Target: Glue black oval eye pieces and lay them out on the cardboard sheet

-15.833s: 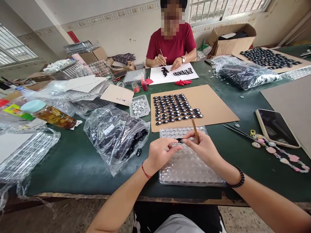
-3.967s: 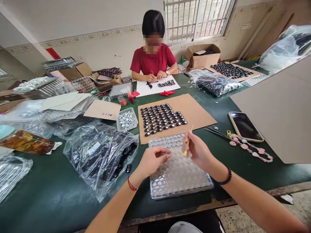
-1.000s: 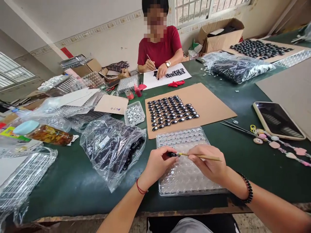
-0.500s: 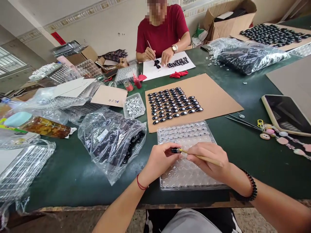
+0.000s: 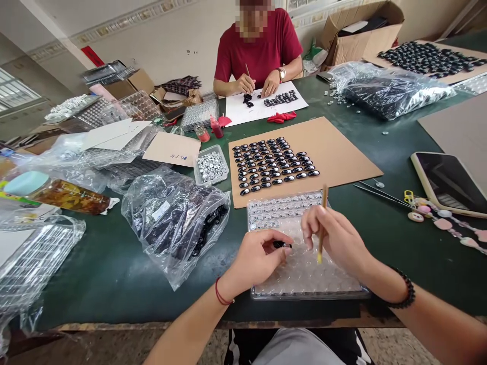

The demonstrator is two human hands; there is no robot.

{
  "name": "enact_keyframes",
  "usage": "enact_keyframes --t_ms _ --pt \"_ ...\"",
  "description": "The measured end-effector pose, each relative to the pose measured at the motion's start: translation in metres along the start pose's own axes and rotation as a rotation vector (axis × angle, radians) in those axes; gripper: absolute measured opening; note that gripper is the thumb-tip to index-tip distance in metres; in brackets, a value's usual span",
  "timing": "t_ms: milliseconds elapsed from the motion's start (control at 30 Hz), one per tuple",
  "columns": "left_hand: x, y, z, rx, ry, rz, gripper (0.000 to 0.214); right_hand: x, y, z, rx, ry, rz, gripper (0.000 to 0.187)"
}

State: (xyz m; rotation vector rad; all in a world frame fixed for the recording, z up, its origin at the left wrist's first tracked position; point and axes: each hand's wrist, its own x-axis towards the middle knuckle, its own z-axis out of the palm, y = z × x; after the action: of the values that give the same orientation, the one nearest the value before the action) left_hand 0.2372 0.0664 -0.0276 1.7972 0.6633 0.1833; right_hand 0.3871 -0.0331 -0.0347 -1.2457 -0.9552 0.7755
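My left hand [image 5: 262, 256] pinches a small glossy black oval piece [image 5: 280, 244] between thumb and fingertips, low over the tray. In my right hand [image 5: 335, 233] a thin wooden stick [image 5: 321, 230] stands nearly upright, its yellow tip pointing down and apart from the black piece. Beneath both hands lies a clear plastic tray [image 5: 274, 291] of round cups; its far rows hold small shiny round pieces, the nearer cups look bare. Just past the tray, rows of black oval pieces with shiny pale insets [image 5: 276, 165] rest on a brown cardboard sheet [image 5: 342, 152].
Left of the tray are a plastic bag of black pieces [image 5: 167, 218] and a tub of silvery bits [image 5: 211, 166]. Tweezers [image 5: 375, 192], a beaded strap [image 5: 443, 221] and a phone [image 5: 451, 177] lie right. Across the table, a person in red [image 5: 258, 56] handles black pieces.
My right hand has lifted away from the black piece and swung the stick from nearly level to upright. My left hand has shifted slightly right and down, still holding the piece.
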Motion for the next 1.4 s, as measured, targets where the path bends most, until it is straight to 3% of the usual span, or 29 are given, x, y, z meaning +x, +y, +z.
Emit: enact_keyframes --t_ms 100,233,333,567,767,933,1033,1100,1167,1267,1333,1400 --pt "-0.002 0.0 0.0 0.067 0.054 0.019 0.02 0.005 -0.001 -0.002 0.107 0.062 0.181 0.035" --pt "-0.002 -0.002 0.001 0.101 0.125 0.161 0.02 0.005 -0.001 0.002 -0.169 -0.166 0.214 0.016" --pt "-0.002 -0.004 0.003 0.216 0.198 0.329 0.016 0.005 -0.003 0.006 -0.2 -0.236 0.221 0.014" --pt "-0.005 -0.013 0.0 0.461 0.385 0.785 0.02 0.003 -0.004 0.008 -0.146 -0.114 0.249 0.015" --pt "-0.007 -0.012 -0.002 0.493 0.464 0.798 0.011 0.0 -0.003 0.012 -0.124 -0.09 0.235 0.018" --pt "-0.009 -0.015 -0.005 0.481 0.518 0.934 0.022 0.002 -0.006 0.019 -0.039 -0.065 0.261 0.018" --pt "-0.012 -0.015 -0.006 0.419 0.557 0.802 0.014 0.004 -0.011 0.023 0.001 -0.066 0.28 0.019" --pt "-0.01 -0.014 -0.008 0.335 0.61 0.575 0.004 0.009 -0.014 0.023 -0.006 -0.074 0.277 0.02" --pt "-0.006 -0.012 -0.013 0.191 0.641 0.322 0.01 0.022 -0.017 0.017 -0.068 -0.062 0.242 0.02" --pt "0.004 -0.012 -0.025 0.023 0.569 0.1 0.019 0.063 -0.014 -0.01 -0.271 0.015 0.121 0.022" --pt "0.01 -0.011 -0.034 0.053 0.519 0.072 0.02 0.104 -0.003 -0.037 -0.445 0.143 0.005 0.022" --pt "0.013 -0.012 -0.039 0.134 0.491 0.088 0.02 0.148 0.015 -0.068 -0.68 0.3 -0.016 0.018"
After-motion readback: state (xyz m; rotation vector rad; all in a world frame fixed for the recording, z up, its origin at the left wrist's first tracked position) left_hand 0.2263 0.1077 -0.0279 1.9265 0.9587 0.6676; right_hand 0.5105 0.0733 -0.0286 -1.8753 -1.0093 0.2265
